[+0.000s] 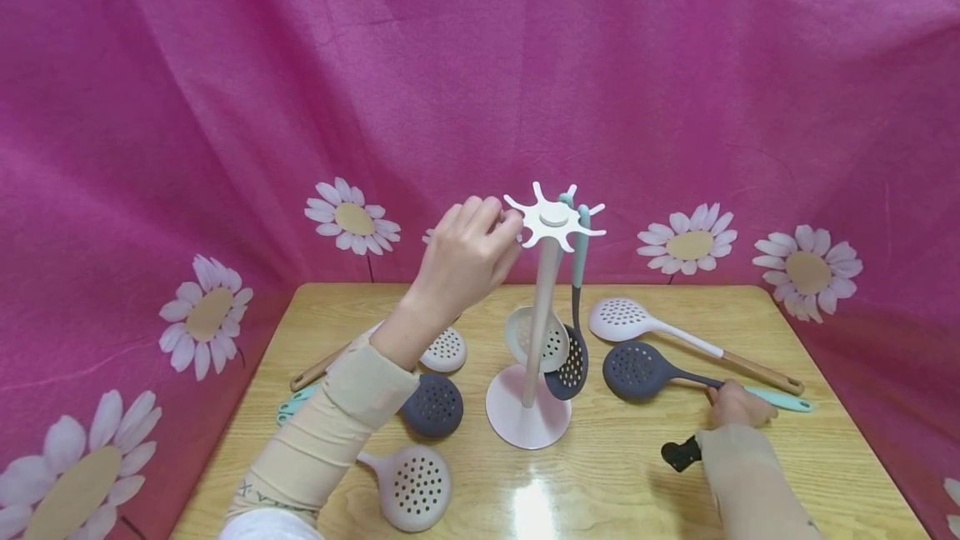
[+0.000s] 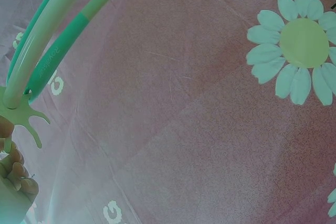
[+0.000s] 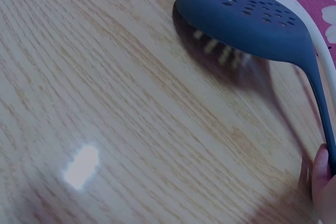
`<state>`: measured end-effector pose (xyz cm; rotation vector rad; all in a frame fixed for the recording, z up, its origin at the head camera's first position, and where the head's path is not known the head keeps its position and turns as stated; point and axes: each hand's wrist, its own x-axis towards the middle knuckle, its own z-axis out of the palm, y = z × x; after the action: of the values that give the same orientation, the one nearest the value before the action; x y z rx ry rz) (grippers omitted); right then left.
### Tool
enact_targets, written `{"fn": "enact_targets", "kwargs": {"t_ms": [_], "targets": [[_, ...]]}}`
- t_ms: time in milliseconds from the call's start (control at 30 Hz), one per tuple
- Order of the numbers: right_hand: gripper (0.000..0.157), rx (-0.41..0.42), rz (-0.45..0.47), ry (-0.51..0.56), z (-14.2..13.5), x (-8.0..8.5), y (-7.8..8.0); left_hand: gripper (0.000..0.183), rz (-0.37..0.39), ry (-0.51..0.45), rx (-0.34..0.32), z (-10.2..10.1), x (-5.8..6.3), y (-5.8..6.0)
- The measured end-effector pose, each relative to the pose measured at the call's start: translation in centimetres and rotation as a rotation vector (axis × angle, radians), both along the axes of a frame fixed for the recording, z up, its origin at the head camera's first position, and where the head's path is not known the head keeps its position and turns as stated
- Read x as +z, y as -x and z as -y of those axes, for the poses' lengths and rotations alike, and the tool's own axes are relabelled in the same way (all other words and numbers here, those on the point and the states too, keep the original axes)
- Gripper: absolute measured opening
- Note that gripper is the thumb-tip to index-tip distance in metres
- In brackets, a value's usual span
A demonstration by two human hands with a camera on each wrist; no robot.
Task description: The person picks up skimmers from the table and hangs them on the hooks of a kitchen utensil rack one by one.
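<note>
My left hand (image 1: 471, 244) is up at the star-shaped top of a white utensil stand (image 1: 553, 215), its curled fingers pinching one of the hooks. In the left wrist view, the fingertips of that hand (image 2: 16, 177) close round a hook beside the pole. Two slotted utensils hang on the stand: a pale skimmer (image 1: 528, 338) and a dark skimmer with a mint handle (image 1: 581, 248). On the right, my right hand (image 1: 738, 405) grips the handle of another dark skimmer (image 1: 636, 371). The perforated head (image 3: 247, 19) of this skimmer is bowl-down, close over the wooden table in the right wrist view.
A white skimmer with a wooden handle (image 1: 622, 319) lies behind the dark one. Left of the stand's round base (image 1: 510, 432) lie a pale skimmer (image 1: 415, 490), a dark skimmer (image 1: 433, 407) and a white one (image 1: 446, 350), with handles partly behind my left forearm. A pink cloth (image 1: 480, 90) surrounds the table.
</note>
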<state>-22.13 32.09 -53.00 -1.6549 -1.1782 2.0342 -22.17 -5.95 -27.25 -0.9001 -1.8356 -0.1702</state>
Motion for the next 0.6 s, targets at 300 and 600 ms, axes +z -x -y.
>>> {"fn": "enact_targets", "kwargs": {"t_ms": [300,600], "targets": [[0.072,-0.049,-0.067,0.053,0.1,0.1,0.0,0.003,0.001,0.001,0.002,0.0,0.1,-0.1],[0.070,-0.033,-0.080,-0.050,-0.5,-0.7,1.4,0.003,0.005,0.004,0.002,0.0,0.0,0.0]]}}
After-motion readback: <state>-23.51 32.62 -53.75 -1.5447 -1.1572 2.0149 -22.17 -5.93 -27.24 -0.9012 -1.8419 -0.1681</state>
